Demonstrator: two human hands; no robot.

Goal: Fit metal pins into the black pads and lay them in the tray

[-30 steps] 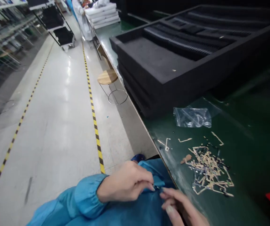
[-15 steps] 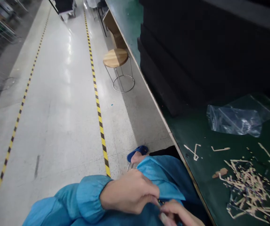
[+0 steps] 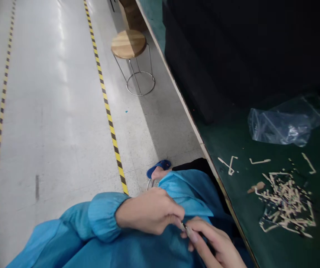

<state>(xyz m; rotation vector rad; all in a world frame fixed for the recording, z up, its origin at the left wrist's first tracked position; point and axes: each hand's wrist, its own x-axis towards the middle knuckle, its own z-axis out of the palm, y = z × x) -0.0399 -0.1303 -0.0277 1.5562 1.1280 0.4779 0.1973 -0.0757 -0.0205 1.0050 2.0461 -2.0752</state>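
My left hand (image 3: 148, 210), coming out of a blue elasticated cuff, pinches a fold of the blue smock (image 3: 183, 190) I am wearing. My right hand (image 3: 214, 240) comes in from the lower right, with its thumb and fingertips closed on a small metal tab (image 3: 183, 225), likely a zip pull. The two hands meet at the smock's front edge, where the fingers hide most of the fastening.
To the right stands a green workbench (image 3: 232, 156) holding a pile of pale strips (image 3: 285, 203), a clear plastic bag (image 3: 279, 124) and stacked black foam trays (image 3: 218, 48). A wooden stool (image 3: 128, 44) and yellow-black floor tape (image 3: 106, 115) lie left. My blue-slippered foot (image 3: 158, 170) shows below.
The view has swung down and right, so the black trays and far aisle have mostly left the picture. My hands stay at the smock's front, and my right hand now shows more fully.
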